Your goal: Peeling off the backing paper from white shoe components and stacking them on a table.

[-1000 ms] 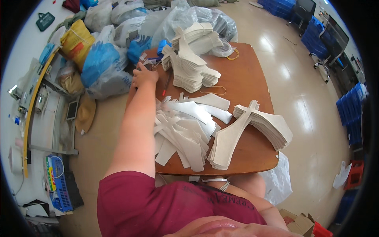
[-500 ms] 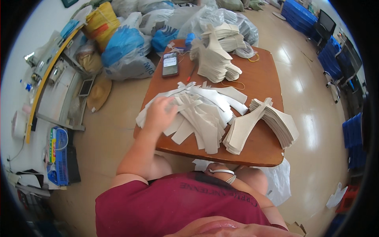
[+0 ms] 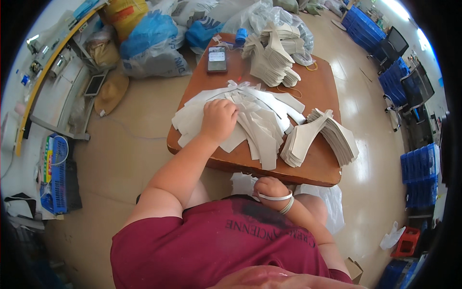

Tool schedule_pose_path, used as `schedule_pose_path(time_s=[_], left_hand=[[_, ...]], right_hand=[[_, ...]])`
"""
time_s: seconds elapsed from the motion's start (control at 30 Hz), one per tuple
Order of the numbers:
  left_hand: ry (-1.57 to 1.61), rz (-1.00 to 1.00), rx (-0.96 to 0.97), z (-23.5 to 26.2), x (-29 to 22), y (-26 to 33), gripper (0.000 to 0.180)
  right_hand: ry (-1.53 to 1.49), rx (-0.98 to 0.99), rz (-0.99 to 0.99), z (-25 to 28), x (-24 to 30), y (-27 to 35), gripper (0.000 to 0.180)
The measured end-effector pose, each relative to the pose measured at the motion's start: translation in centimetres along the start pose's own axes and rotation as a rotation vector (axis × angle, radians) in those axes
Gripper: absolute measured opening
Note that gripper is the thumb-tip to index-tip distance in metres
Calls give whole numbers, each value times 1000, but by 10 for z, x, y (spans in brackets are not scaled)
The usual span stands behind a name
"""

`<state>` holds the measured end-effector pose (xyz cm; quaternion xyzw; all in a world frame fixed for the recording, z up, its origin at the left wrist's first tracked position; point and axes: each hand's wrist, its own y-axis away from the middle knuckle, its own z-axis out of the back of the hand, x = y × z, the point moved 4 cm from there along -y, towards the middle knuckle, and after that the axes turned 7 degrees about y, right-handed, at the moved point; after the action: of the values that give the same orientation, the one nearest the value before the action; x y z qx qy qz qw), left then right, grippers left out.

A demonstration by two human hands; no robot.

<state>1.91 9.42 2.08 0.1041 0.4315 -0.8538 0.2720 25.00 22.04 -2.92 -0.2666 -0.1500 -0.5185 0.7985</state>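
Note:
On the brown table lies a loose fan of flat, off-white curved pieces point(image 3: 263, 139), fabric or thin sheet by the look of them. My left hand point(image 3: 219, 118) is over the pile's left part, fingers curled together and tips down at the crossing strips; the fingertips' exact grip is partly hidden. Close to my lap, below the table's front edge, my right hand point(image 3: 269, 188) is closed, with white bangles at the wrist. Whatever it holds, if anything, is hidden. Right of the fan, a neat stack of similar pieces point(image 3: 303, 139) stands arched in an inverted V.
More stacked pieces point(image 3: 272, 58) stand at the table's point(image 3: 317, 176) far side, near a phone point(image 3: 217, 59) and a blue object point(image 3: 241, 35). Stuffed plastic bags point(image 3: 154, 48) crowd the floor beyond. Left are a shelf and a straw hat point(image 3: 111, 93); right, chairs and blue crates point(image 3: 420, 168).
My left hand has moved right across the fan, and its fingers are now more curled. My right hand shows more fully near my lap. The whole view has shifted slightly.

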Motion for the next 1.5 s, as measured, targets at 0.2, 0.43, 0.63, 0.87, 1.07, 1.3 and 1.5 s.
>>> schedule_pose_path(time_s=[0.2, 0.43, 0.63, 0.87, 1.07, 1.3, 1.5], left_hand=[[183, 14, -34, 12, 3, -4, 8], [419, 92, -65, 40, -21, -9, 14], [455, -27, 217, 124, -114, -14, 10], [592, -6, 490, 137, -112, 4, 9], [605, 57, 393, 116, -106, 5, 8], [858, 394, 288, 104, -97, 9, 12], [933, 228, 172, 100, -116, 5, 10]], right_hand=[[208, 66, 105, 12, 9, -16, 14], [181, -58, 38, 15, 14, -13, 16], [191, -109, 19, 15, 13, -8, 14], [265, 45, 154, 21, 20, 1, 25], [206, 1, 111, 69, 67, -5, 26], [286, -10, 213, 122, 128, -27, 24], [378, -130, 130, 141, 154, -36, 26]])
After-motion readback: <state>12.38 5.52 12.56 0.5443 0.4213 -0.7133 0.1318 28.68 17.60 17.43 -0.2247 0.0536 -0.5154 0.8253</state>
